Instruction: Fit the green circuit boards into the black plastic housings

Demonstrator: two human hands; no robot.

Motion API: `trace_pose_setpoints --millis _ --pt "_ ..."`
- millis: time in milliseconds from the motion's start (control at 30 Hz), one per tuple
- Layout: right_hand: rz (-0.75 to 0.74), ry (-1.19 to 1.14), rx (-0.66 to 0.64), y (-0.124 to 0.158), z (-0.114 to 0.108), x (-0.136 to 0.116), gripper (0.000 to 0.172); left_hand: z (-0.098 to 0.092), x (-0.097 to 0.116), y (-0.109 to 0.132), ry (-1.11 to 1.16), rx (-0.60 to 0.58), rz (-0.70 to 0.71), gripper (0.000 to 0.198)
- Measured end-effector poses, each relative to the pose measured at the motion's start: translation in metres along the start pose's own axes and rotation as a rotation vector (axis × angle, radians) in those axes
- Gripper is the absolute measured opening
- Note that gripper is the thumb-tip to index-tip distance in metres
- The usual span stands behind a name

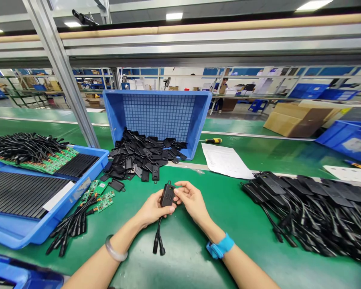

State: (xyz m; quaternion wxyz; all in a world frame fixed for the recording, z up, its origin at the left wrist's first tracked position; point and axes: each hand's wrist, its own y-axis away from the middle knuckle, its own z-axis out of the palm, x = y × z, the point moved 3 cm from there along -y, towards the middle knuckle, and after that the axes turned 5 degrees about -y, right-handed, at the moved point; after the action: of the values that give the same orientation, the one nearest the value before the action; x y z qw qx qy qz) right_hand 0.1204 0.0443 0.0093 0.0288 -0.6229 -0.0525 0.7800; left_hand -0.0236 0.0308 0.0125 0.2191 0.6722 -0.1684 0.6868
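Observation:
A small black box (168, 195) with a loop at its top is held upright over the green table, and two short black cables with plugs hang below it. My left hand (156, 208) is closed around its left side and lower end, thumb across the front. At its right edge, the thumb and fingertips of my right hand (191, 197) pinch the casing. Left of my hands lie green circuit boards (105, 202) with black cables. Black casing pieces (144, 154) spill from a blue crate (156, 94) tipped on its side behind.
A blue tray (92, 176) with boards and black strips stands left. Finished-looking black boxes with cables (313, 200) are piled right. Farther back are a paper sheet (225, 160), a yellow-black tool (213, 141), a carton (295, 119) and a metal post (63, 68).

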Motion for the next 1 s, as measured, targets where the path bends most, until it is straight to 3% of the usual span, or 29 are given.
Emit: trace_pose_setpoints --millis 133,300,433,567,667,733,800,900,1000 --pt "0.054 -0.038 -0.033 0.001 0.001 0.001 0.045 -0.001 0.000 0.000 -0.030 0.002 0.027 0.053" --pt "0.180 -0.122 -0.205 0.003 0.008 0.003 0.041 0.001 -0.005 -0.001 0.023 -0.051 0.048 0.065" --pt "0.138 -0.020 -0.181 0.001 0.009 0.007 0.042 0.005 -0.010 -0.003 0.040 -0.014 0.037 0.059" --pt "-0.085 0.431 -0.089 0.005 0.014 0.007 0.049 0.005 -0.010 -0.006 0.110 0.088 0.042 0.062" --pt "-0.311 0.897 -0.103 0.013 0.023 -0.002 0.052 0.006 -0.013 -0.006 0.197 0.021 0.107 0.083" --pt "-0.303 1.133 -0.148 0.017 0.019 -0.007 0.051 0.007 -0.021 -0.006 0.182 -0.062 0.082 0.099" --pt "-0.202 1.359 -0.120 0.018 0.002 -0.012 0.045 0.006 -0.030 -0.006 0.096 -0.071 0.038 0.104" --pt "-0.046 1.747 0.049 0.011 -0.034 -0.018 0.040 -0.003 -0.027 -0.005 -0.144 0.080 0.114 0.088" --pt "-0.138 1.932 0.113 0.008 -0.046 -0.019 0.041 -0.023 0.006 0.008 -0.648 0.265 0.289 0.066"
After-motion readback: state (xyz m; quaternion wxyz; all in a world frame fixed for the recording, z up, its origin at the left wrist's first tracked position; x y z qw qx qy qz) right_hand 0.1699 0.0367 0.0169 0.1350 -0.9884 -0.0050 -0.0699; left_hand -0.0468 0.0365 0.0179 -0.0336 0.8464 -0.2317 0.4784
